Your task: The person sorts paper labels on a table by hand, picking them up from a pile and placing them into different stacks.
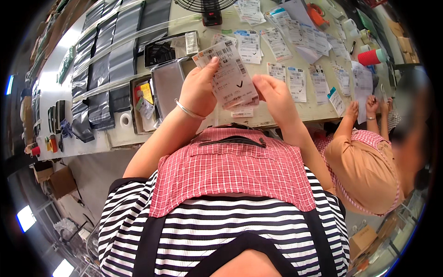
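Note:
A small stack of white shipping labels (233,76), printed with barcodes and a black tick mark, is held up above the table's near edge. My left hand (199,88) is closed on its left side, thumb lying across the top sheet. At the lower right edge, the fingertips of my right hand (278,97) pinch the labels between thumb and forefinger. Just beyond my hands, rows of similar labels (249,46) lie spread over the tabletop. More label piles (296,84) sit to the right of them. A small label edge shows beneath the held stack.
Dark plastic mailing bags (100,69) cover the table's left side. An open box (144,99) and a black tray (159,54) stand left of my hands. A fan (212,16) is at the back. On the right, a co-worker's hands (353,111) are near a red thread cone (368,57).

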`<move>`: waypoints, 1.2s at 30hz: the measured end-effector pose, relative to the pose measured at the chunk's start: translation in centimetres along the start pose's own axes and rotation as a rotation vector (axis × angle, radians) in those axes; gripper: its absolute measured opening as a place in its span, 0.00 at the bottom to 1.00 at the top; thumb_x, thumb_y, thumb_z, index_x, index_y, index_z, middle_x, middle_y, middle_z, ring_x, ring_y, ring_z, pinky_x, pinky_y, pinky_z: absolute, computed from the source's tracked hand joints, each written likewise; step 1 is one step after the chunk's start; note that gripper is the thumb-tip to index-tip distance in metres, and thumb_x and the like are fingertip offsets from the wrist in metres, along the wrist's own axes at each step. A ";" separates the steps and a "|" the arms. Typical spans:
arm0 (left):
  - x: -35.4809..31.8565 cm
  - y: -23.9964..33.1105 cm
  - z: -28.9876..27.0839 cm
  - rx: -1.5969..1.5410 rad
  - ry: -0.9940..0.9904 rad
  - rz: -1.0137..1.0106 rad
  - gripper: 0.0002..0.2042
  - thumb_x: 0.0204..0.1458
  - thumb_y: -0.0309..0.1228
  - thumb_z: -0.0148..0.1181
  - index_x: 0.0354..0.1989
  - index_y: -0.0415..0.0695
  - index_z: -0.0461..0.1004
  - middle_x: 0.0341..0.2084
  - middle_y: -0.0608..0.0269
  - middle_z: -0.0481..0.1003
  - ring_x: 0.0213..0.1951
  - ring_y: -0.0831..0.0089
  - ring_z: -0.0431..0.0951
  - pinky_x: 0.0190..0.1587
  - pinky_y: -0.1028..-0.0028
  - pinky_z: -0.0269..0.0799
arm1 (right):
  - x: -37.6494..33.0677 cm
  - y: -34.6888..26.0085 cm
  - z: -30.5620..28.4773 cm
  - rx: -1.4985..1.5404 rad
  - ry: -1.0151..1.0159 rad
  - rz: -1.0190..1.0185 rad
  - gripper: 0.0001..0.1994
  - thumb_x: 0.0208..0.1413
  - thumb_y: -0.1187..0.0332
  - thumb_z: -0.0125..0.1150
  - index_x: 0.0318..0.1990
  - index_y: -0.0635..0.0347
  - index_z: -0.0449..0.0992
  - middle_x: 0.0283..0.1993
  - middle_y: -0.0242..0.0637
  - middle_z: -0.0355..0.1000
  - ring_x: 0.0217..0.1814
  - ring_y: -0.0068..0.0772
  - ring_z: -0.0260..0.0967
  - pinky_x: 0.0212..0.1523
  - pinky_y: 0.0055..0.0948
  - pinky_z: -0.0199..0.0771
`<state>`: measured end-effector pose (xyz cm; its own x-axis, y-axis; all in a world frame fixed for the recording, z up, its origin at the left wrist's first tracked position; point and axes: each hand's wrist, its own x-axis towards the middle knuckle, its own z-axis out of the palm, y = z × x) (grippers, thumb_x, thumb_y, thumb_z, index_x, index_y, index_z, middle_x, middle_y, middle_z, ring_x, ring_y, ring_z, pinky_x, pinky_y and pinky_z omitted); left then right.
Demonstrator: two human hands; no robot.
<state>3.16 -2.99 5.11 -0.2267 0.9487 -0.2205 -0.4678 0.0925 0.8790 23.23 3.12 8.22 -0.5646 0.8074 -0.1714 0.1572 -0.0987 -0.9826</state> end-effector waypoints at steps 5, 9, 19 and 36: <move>-0.5 2.7 1.9 -0.291 -0.030 -0.117 0.17 0.67 0.35 0.46 0.55 0.33 0.68 0.47 0.48 0.77 0.48 0.60 0.79 0.52 0.63 0.76 | -2.0 1.2 0.8 0.051 -0.018 -0.014 0.16 0.67 0.60 0.56 0.41 0.69 0.78 0.30 0.29 0.74 0.33 0.15 0.66 0.36 0.20 0.69; -0.6 2.6 2.4 -0.382 -0.026 -0.162 0.22 0.69 0.38 0.40 0.57 0.30 0.66 0.50 0.44 0.76 0.53 0.52 0.76 0.59 0.57 0.70 | -2.0 0.5 1.2 0.042 -0.009 -0.017 0.17 0.67 0.60 0.56 0.38 0.69 0.78 0.29 0.29 0.74 0.32 0.15 0.65 0.34 0.20 0.68; 0.4 3.4 1.2 -0.508 0.114 -0.053 0.25 0.69 0.44 0.33 0.60 0.36 0.66 0.54 0.45 0.73 0.58 0.49 0.72 0.62 0.48 0.65 | -1.9 1.8 1.5 -0.063 0.165 -0.071 0.18 0.68 0.58 0.54 0.42 0.68 0.78 0.29 0.27 0.74 0.31 0.13 0.64 0.32 0.18 0.66; -1.6 2.2 3.2 -0.175 -0.043 -0.215 0.17 0.65 0.39 0.54 0.50 0.36 0.74 0.43 0.58 0.78 0.44 0.72 0.78 0.47 0.71 0.74 | 2.9 -0.1 1.9 -0.100 0.399 -0.341 0.19 0.68 0.55 0.52 0.44 0.66 0.77 0.34 0.31 0.73 0.34 0.19 0.64 0.37 0.23 0.66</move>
<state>5.21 -3.35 8.70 -0.0716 0.9254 -0.3721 -0.6425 0.2426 0.7269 20.02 4.33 7.72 -0.2486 0.9442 0.2159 0.1061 0.2481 -0.9629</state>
